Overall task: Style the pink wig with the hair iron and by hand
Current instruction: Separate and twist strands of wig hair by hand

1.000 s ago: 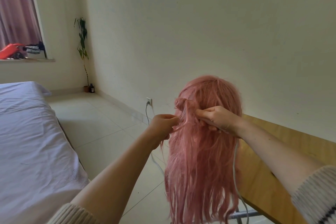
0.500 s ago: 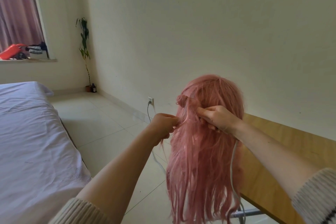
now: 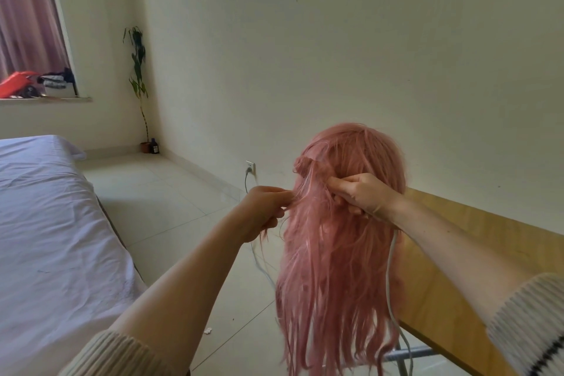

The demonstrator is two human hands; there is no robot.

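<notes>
Standing upright at the table [image 3: 476, 241] edge, the pink wig [image 3: 338, 253] is sectioned by hand: a strand is pinched sideways by the left hand [image 3: 262, 207], while upper hair is gripped by the right hand [image 3: 357, 195], apparently for tension.

Single head-worn wide-angle view, no second camera to overlap with. It looks forward and slightly down along both forearms, close to the left hand [image 3: 262, 207] and right hand [image 3: 363, 195], whose grip on the pink wig [image 3: 338, 253] sits right of frame centre. Beyond the grip: wall. Left of it: floor [image 3: 171, 210], bed [image 3: 45, 223]. Right: counter [image 3: 476, 241].
</notes>
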